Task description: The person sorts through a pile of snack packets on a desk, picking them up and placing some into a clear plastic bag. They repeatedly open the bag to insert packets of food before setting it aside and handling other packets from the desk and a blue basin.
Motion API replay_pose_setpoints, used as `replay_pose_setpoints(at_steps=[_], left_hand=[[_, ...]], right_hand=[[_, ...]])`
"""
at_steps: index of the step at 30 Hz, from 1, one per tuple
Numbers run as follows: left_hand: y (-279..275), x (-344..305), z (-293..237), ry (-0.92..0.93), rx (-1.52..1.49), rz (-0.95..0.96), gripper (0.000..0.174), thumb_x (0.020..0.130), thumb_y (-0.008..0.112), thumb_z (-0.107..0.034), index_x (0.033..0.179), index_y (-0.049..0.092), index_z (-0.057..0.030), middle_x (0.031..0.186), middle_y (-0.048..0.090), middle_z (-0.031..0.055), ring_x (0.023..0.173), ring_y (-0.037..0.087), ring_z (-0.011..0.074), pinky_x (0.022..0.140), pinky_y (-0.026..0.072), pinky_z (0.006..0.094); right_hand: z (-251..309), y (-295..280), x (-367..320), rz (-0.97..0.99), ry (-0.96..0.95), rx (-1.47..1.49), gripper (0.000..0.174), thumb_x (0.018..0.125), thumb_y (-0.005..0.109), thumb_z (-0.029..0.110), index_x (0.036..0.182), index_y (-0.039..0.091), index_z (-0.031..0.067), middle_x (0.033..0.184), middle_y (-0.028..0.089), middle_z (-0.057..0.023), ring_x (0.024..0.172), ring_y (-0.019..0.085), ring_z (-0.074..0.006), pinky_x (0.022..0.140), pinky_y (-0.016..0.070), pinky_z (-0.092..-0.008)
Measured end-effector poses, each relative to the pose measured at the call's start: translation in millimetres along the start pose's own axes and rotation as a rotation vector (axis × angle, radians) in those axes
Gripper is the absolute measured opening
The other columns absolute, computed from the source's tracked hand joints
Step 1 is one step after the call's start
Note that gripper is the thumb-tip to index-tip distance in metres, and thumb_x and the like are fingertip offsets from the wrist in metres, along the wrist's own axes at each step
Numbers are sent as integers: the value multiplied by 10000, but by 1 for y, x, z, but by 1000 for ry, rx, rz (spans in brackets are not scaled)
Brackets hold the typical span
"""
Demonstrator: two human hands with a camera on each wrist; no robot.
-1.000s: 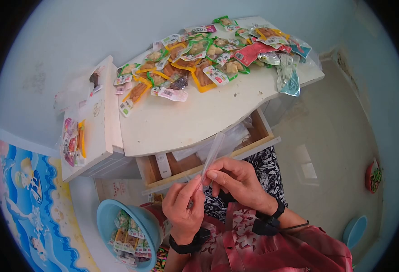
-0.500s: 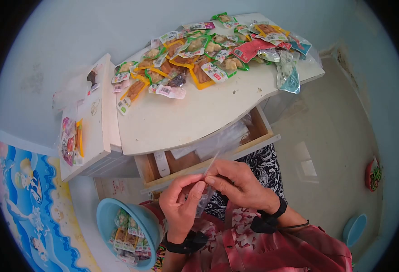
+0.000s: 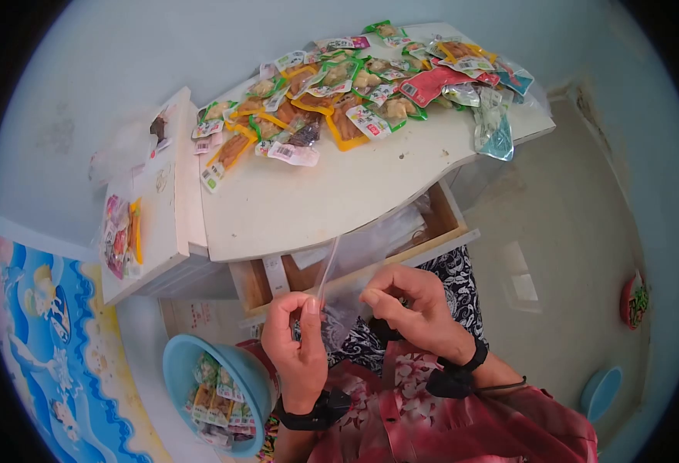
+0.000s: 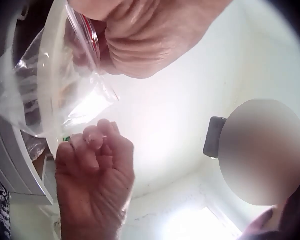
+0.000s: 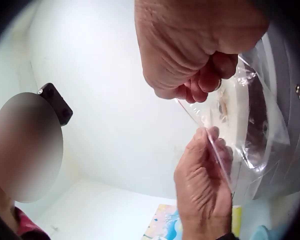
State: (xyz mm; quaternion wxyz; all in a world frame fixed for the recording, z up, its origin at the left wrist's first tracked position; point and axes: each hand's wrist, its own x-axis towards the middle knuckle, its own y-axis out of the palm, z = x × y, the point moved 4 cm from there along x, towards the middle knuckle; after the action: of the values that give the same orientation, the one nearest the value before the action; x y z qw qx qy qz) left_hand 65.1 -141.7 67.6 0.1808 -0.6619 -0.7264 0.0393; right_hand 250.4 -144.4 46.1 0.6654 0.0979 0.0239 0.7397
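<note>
A clear zip-lock bag (image 3: 330,270) hangs upright from my left hand (image 3: 297,351), pinched between thumb and fingers near its edge. Its thin red seal line shows in the left wrist view, on the clear bag (image 4: 90,50). My right hand (image 3: 420,312) is just to the right of the bag, fingers curled in and thumb tip against the index finger. Nothing shows in that hand's grasp. In the right wrist view, a corner of the bag (image 5: 260,150) comes close to the curled right fingers.
An open drawer (image 3: 258,315) holding clear bags lies below the white tabletop (image 3: 339,193). Several snack packets (image 3: 347,123) are heaped at the back. More packets (image 3: 123,239) lie on the left ledge. A blue bucket (image 3: 258,386) with packets stands lower left.
Both hands met at the bag's edge earlier. Now the right hand has come off it and moved right, while the left has shifted slightly left with the bag.
</note>
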Motion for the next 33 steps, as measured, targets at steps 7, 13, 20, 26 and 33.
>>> replay_pose_setpoints(at_steps=[7, 13, 20, 26, 33], left_hand=[[13, -7, -21, 360, 270, 29, 80, 931, 670, -10, 999, 628, -7, 932, 631, 138, 762, 614, 280, 671, 499, 368], [11, -10, -15, 214, 88, 73, 53, 949, 649, 2, 985, 612, -2, 905, 612, 107, 741, 575, 208, 649, 468, 332], [5, -8, 5, 83, -77, -45, 22, 1009, 598, -35, 994, 594, -20, 878, 601, 41, 734, 522, 97, 650, 430, 248], [-29, 4, 23, -87, -90, -342, 96, 1075, 544, -112, 1002, 553, -49, 847, 561, -1, 656, 451, 35, 573, 373, 197], [-28, 0, 5, 133, 171, -107, 144, 1004, 665, -60, 1120, 591, -16, 909, 633, 23, 737, 559, 66, 668, 466, 214]], right_hand=[[4, 14, 6, -9, -91, -212, 169, 987, 714, 164, 969, 655, 7, 742, 587, -72, 639, 542, -148, 573, 441, -302], [9, 14, 5, 35, -160, -252, 182, 980, 698, 150, 911, 614, 4, 720, 531, -111, 612, 511, -207, 558, 417, -337], [6, 15, -3, 24, -225, -287, 190, 949, 718, 145, 855, 602, 28, 687, 539, -92, 527, 504, -190, 499, 399, -326], [10, -4, -10, 2, -326, -400, 129, 893, 701, 59, 799, 623, 16, 677, 554, -80, 543, 553, -175, 501, 416, -325], [42, -16, -1, -202, -358, -469, 102, 856, 712, -14, 833, 618, 17, 685, 533, -59, 535, 509, -152, 500, 397, -301]])
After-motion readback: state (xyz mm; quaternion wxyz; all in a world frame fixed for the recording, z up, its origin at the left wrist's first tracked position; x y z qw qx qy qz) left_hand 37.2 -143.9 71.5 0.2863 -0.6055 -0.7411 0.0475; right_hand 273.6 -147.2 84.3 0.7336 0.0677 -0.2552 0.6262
